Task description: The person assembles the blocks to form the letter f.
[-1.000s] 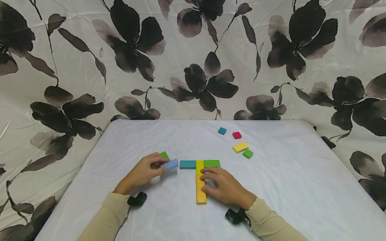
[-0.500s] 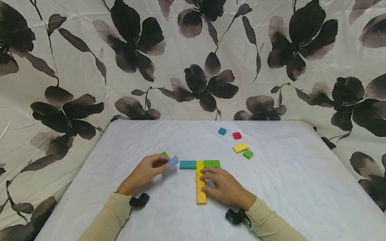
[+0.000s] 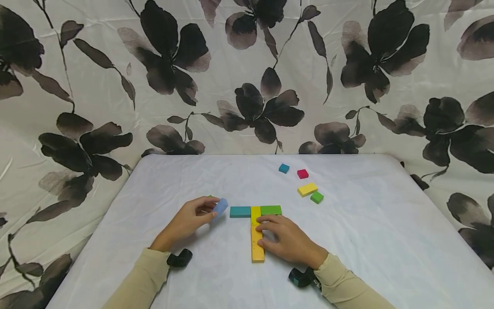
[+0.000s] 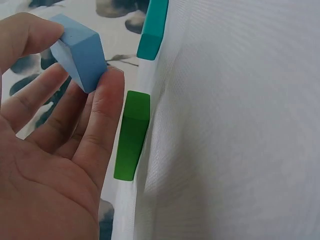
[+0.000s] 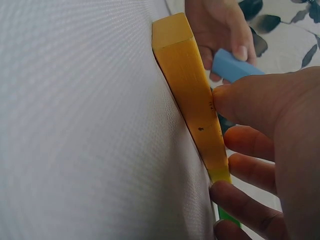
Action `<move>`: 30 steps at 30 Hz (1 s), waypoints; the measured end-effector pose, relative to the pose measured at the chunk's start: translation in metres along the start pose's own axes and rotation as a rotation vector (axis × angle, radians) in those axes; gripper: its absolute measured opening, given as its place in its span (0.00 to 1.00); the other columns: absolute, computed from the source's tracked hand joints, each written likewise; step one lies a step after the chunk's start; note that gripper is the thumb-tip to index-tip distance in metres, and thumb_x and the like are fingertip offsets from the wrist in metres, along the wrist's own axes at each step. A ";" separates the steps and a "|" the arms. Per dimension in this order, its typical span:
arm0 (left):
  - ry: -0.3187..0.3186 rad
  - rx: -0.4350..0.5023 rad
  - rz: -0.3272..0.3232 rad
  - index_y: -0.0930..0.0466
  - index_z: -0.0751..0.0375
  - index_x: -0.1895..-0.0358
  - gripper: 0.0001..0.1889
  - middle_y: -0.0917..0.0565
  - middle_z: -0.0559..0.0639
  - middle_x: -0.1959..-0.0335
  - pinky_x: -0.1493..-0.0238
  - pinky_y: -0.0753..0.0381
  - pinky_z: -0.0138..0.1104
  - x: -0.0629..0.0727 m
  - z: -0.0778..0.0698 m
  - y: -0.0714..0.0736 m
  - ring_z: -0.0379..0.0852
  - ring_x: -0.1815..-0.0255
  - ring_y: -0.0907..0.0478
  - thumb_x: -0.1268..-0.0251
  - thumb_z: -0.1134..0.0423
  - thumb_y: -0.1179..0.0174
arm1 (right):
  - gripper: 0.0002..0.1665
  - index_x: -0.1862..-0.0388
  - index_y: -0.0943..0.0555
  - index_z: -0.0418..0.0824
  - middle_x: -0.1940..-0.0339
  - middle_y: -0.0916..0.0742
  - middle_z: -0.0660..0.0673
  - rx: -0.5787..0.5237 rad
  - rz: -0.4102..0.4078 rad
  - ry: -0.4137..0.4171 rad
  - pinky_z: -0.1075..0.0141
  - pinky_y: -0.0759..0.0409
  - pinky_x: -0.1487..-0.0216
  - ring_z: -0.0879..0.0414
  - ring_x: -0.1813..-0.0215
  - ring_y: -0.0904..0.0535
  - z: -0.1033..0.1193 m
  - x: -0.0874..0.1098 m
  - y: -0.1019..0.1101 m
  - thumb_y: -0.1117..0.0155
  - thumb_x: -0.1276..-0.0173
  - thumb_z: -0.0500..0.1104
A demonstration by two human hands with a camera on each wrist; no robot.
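My left hand (image 3: 189,221) pinches a light blue block (image 3: 220,206) between thumb and fingertips, lifted and tilted, just left of a teal block (image 3: 240,211). In the left wrist view the blue block (image 4: 80,51) sits in my fingers above a green block (image 4: 132,134) that lies on the cloth; the teal block (image 4: 152,29) is beyond it. A long yellow block (image 3: 257,234) lies on the table with the teal block and a green block (image 3: 271,210) at its far end, forming a T. My right hand (image 3: 283,238) rests on the yellow block (image 5: 192,90), fingertips against its side.
The table (image 3: 366,240) has a white cloth. At the back right lie loose blocks: a small teal one (image 3: 284,168), a red one (image 3: 302,174), a yellow one (image 3: 307,189) and a green one (image 3: 317,197). A flowered curtain (image 3: 247,73) hangs behind.
My left hand has turned the blue block from flat to tilted up on end, a little nearer the teal block. The right hand has stayed on the yellow block.
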State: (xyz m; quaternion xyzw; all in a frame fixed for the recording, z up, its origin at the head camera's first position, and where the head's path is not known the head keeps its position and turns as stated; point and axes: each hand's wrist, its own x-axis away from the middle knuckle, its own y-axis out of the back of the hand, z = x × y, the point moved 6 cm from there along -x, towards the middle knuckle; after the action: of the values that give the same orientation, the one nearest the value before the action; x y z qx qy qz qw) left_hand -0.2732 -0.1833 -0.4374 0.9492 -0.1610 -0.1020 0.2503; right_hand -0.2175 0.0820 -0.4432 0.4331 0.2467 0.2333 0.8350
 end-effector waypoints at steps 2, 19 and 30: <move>-0.004 -0.004 -0.003 0.23 0.59 0.35 0.24 0.18 0.55 0.47 0.44 0.21 0.45 0.000 0.001 0.000 0.50 0.47 0.20 0.32 0.59 0.34 | 0.19 0.44 0.15 0.49 0.35 0.21 0.54 0.002 0.005 -0.003 0.54 0.28 0.33 0.57 0.33 0.28 0.000 0.000 0.000 0.32 0.30 0.53; -0.003 0.017 0.000 0.28 0.48 0.28 0.30 0.20 0.55 0.46 0.41 0.23 0.41 -0.003 -0.001 0.000 0.50 0.46 0.23 0.32 0.63 0.35 | 0.19 0.43 0.15 0.49 0.35 0.21 0.55 0.004 -0.008 -0.002 0.54 0.29 0.32 0.57 0.33 0.28 -0.001 -0.001 -0.001 0.32 0.30 0.53; 0.012 -0.009 -0.013 0.25 0.50 0.31 0.27 0.20 0.56 0.47 0.42 0.22 0.45 -0.005 0.003 -0.003 0.51 0.47 0.21 0.33 0.60 0.34 | 0.18 0.44 0.15 0.49 0.35 0.21 0.53 -0.010 -0.001 0.000 0.54 0.29 0.32 0.56 0.33 0.28 -0.002 0.001 -0.001 0.32 0.30 0.52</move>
State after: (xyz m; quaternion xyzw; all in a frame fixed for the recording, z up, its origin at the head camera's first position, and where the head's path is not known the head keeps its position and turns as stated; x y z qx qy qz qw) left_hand -0.2777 -0.1806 -0.4409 0.9497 -0.1527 -0.0987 0.2550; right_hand -0.2176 0.0836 -0.4453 0.4288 0.2459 0.2340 0.8372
